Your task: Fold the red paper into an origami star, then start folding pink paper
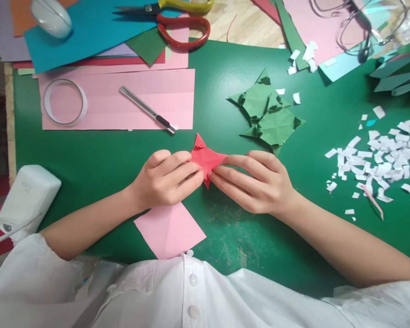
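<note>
A small red folded paper star (pixel 208 159) with pointed corners is held above the green table, between both hands. My left hand (pixel 172 175) pinches its left side, fingers closed on it. On the other side, my right hand (pixel 256 180) grips the right point and lower edge with its fingertips. The curled top corner of the star shows; its left corner is hidden behind my left fingers. Below my left hand lies a creased pink paper square (pixel 171 230). Two green folded paper stars (pixel 276 123) sit touching each other, beyond my right hand.
A utility knife (pixel 146 108) and a tape roll (pixel 65 102) lie on a pink sheet (pixel 102 120). Scissors (pixel 182 27) and a mouse (pixel 51 18) rest on coloured paper. White paper scraps (pixel 379 155) are scattered right; a white charger (pixel 30 196) stands left. Glasses (pixel 362 27) lie at upper right.
</note>
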`<state>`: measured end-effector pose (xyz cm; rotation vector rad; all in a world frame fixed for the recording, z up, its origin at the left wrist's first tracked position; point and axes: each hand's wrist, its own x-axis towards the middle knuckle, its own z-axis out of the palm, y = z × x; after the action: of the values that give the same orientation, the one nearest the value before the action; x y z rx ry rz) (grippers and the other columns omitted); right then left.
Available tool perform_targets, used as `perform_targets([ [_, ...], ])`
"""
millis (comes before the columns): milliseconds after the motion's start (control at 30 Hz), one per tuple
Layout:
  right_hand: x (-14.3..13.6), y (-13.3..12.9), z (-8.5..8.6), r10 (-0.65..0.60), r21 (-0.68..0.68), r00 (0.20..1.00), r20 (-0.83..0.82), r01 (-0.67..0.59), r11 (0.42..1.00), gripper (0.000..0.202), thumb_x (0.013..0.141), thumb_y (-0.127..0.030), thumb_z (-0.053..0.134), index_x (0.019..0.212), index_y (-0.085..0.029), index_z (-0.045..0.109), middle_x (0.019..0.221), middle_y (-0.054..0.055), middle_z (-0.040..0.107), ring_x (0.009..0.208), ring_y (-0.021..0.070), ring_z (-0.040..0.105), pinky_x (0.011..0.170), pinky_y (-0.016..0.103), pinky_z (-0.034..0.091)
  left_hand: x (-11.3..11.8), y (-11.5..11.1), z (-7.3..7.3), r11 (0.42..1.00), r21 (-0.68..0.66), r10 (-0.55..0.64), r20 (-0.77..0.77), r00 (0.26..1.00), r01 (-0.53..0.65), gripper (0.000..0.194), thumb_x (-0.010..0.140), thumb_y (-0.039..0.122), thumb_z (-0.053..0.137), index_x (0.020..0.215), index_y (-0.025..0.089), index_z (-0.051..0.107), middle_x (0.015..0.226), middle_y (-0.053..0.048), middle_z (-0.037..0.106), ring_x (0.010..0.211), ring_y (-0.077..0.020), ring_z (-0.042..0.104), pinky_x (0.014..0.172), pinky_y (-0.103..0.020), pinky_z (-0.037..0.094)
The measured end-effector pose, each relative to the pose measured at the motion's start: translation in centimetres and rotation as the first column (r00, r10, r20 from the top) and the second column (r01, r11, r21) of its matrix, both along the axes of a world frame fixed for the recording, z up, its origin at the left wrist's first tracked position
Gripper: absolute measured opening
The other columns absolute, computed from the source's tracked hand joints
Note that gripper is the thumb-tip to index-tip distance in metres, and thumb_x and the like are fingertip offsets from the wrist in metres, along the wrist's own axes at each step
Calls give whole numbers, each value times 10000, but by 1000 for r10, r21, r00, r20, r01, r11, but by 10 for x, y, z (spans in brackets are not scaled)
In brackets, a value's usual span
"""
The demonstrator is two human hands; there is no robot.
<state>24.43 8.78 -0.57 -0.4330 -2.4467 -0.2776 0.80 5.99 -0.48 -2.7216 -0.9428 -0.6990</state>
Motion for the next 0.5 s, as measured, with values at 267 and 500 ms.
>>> perform_targets([
  [267, 0, 0, 0, 11, -5, 1000, 4, -11, 1000, 255, 962, -109, 626, 744, -209, 713, 817, -20, 774, 786, 123, 728, 668, 297, 532, 8, 5, 15, 981, -177, -98, -88, 991, 82, 315, 1023, 134, 473, 796, 211, 678, 760, 25, 771, 777, -136, 763, 566, -306, 270],
  [500, -3, 3, 1, 43, 2, 999, -20, -43, 999, 284, 950, -97, 636, 694, -192, 713, 782, -5, 771, 733, 138, 736, 627, 286, 540, 4, 2, 13, 990, -24, -144, -147, 979, 142, 287, 998, 110, 528, 800, 235, 694, 786, 44, 758, 767, -82, 730, 516, -282, 341],
])
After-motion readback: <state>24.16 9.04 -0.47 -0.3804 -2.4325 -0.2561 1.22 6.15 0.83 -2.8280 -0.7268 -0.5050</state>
